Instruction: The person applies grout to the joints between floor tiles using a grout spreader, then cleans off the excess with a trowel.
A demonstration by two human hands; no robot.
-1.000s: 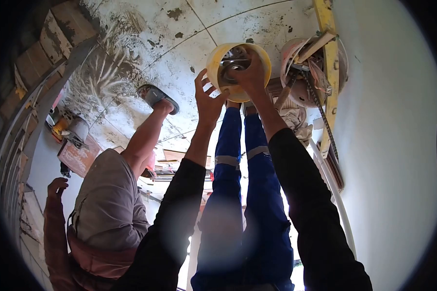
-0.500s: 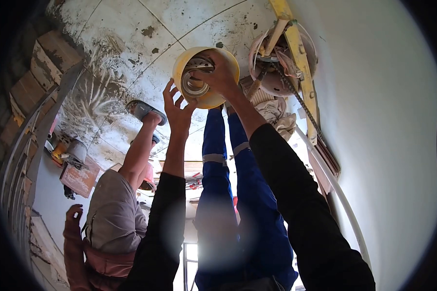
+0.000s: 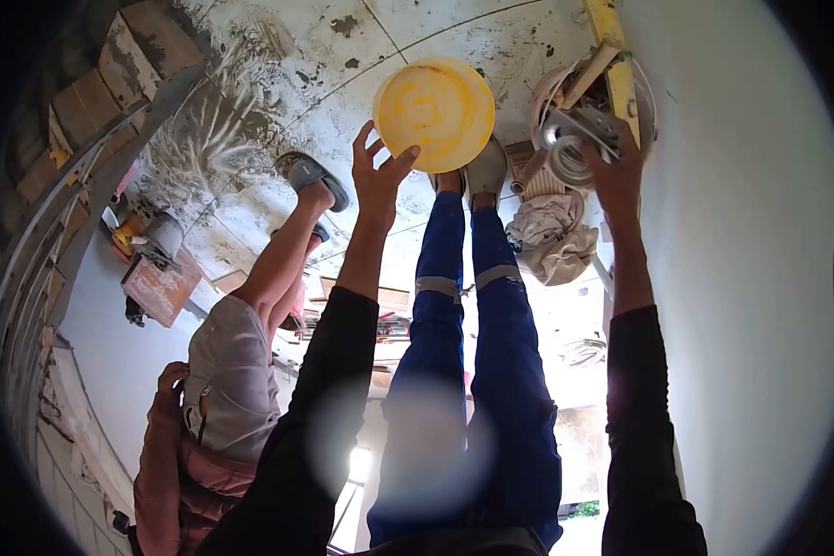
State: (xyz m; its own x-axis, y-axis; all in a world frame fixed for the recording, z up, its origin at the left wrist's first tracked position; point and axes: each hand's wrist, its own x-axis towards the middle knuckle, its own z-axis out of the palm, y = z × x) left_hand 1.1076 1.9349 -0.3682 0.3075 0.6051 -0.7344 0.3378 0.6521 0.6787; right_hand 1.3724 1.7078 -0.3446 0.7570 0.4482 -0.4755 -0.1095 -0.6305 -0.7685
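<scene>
My left hand [image 3: 380,181] grips the near-left side of a yellow bucket [image 3: 435,107], thumb and fingers spread along its rim. The bucket's inside is smeared whitish and holds nothing. To the right, my right hand [image 3: 619,176] holds a silvery ring-shaped piece [image 3: 572,159], with a flat metal part beside it. This hand is over a pinkish bucket [image 3: 647,102] by the wall, and overlaps part of it in this view.
A yellow spirit level [image 3: 623,93] leans by the wall. Crumpled cloth [image 3: 551,241] lies beneath my right hand. A person in shorts [image 3: 236,361] and slippers stands at left. Mortar smears [image 3: 208,125] cover floor tiles; stacked boxes [image 3: 148,51] stand behind a railing.
My right hand has come out of the yellow bucket with the ring-shaped piece and moved right to the other bucket. The yellow bucket now shows a bare inside.
</scene>
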